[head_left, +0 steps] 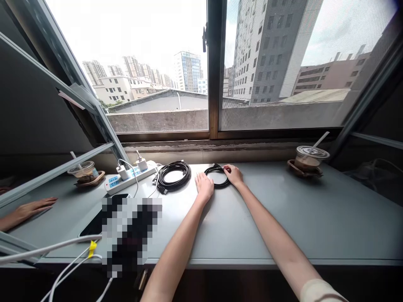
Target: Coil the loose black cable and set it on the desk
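Note:
A small coil of black cable (224, 185) lies on the grey table between my hands, its connector at the top. My left hand (204, 186) rests at the coil's left side, palm down, with its fingers stretched forward. At the upper right of the coil, my right hand (233, 174) has its fingers pinched on the cable near the connector. A larger coil of black cable (174, 176) lies to the left of my left hand, apart from it.
A white power strip (130, 177) with chargers stands behind a dark phone (94, 222) and a pixelated patch. Lidded drinks (310, 157) sit far right and back left. Another person's hand (36, 207) rests at the far left. White cables hang at the front left.

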A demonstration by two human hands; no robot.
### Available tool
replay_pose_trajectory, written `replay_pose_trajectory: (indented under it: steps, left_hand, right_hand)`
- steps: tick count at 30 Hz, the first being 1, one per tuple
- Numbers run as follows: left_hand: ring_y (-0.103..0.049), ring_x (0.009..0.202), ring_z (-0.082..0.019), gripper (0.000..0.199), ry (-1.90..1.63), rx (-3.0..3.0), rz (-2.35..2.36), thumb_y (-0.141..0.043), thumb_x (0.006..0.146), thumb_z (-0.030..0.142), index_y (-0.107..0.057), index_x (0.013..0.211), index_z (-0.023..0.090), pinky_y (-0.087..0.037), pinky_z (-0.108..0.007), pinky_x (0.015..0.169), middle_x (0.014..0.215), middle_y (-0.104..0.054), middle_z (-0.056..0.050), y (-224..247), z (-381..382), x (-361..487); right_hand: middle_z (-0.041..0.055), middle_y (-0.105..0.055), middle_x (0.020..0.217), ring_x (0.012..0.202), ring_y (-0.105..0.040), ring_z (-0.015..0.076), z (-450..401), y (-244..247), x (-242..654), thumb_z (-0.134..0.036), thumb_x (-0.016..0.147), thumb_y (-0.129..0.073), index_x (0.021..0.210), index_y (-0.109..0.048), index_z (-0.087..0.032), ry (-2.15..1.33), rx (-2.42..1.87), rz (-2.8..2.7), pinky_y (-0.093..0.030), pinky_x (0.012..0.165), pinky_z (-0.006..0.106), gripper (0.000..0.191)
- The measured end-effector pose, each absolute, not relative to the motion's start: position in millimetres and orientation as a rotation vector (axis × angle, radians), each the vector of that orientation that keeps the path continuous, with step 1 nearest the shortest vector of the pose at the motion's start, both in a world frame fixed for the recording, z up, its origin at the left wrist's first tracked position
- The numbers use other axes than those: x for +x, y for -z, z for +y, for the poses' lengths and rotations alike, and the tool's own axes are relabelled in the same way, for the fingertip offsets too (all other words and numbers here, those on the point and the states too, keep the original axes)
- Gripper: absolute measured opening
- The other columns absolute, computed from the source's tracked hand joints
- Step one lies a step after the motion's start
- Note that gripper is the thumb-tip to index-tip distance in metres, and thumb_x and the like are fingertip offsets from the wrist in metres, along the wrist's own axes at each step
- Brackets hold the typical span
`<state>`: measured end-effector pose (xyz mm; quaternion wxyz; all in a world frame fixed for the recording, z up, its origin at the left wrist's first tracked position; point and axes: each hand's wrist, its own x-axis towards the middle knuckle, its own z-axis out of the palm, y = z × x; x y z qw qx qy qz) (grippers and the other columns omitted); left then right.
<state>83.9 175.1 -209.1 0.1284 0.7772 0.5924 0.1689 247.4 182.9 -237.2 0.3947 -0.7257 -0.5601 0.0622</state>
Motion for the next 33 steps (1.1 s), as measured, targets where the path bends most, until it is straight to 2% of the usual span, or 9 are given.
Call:
replay_pose_trajectory:
  steps: [7, 10, 14, 21, 33]
  left_hand:
    - [-0.012, 0.140, -0.031, 0.062, -0.497, 2.290, 1.714, -0.024, 0.086, 0.023, -0.021, 0.140, -0.007, -0.012, -0.045, 0.114, 0.150, -0.019, -0.023, 212.8, 175.0, 82.9]
    - [-0.011, 0.141, -0.030, 0.062, -0.509, 2.302, 1.701, -0.023, 0.087, 0.024, -0.019, 0.142, -0.004, -0.012, -0.044, 0.114, 0.151, -0.019, -0.020, 212.4, 173.2, 82.1]
    - [-0.015, 0.140, -0.029, 0.059, -0.534, 2.307, 1.688, -0.022, 0.088, 0.024, -0.024, 0.143, 0.002, -0.012, -0.044, 0.114, 0.151, -0.022, -0.016, 211.7, 172.2, 82.3]
    - [-0.018, 0.139, -0.031, 0.062, -0.547, 2.282, 1.694, -0.030, 0.087, 0.033, -0.027, 0.141, 0.003, -0.014, -0.046, 0.113, 0.150, -0.024, -0.018, 210.8, 176.2, 83.1]
    - [-0.022, 0.138, -0.027, 0.057, -0.598, 2.298, 1.669, -0.027, 0.090, 0.037, -0.032, 0.140, 0.009, -0.015, -0.042, 0.113, 0.148, -0.029, -0.016, 206.6, 177.8, 79.5]
  right_hand:
    - [0.0051, -0.059, 0.098, 0.089, -0.055, 0.0126, 178.5, 232.8, 242.7, -0.029, 0.092, -0.052, 0.101, -0.062, -0.013, -0.147, -1.850, -1.379, -0.045, 0.086, 0.033, 0.020]
    - [0.0051, -0.059, 0.098, 0.088, -0.055, 0.0124, 177.4, 230.9, 241.9, -0.029, 0.091, -0.053, 0.101, -0.062, -0.013, -0.143, -1.837, -1.376, -0.046, 0.085, 0.032, 0.020]
    - [0.0051, -0.059, 0.097, 0.088, -0.056, 0.0123, 177.6, 229.6, 241.2, -0.030, 0.091, -0.053, 0.102, -0.061, -0.013, -0.139, -1.823, -1.380, -0.047, 0.085, 0.032, 0.022]
    - [0.0058, -0.057, 0.099, 0.085, -0.055, 0.0114, 181.1, 231.4, 241.3, -0.034, 0.090, -0.055, 0.103, -0.059, -0.012, -0.109, -1.821, -1.307, -0.048, 0.080, 0.030, 0.025]
    - [0.0058, -0.057, 0.096, 0.084, -0.056, 0.0114, 177.4, 235.8, 254.0, -0.034, 0.093, -0.051, 0.103, -0.057, -0.010, -0.048, -1.799, -1.092, -0.050, 0.079, 0.030, 0.027]
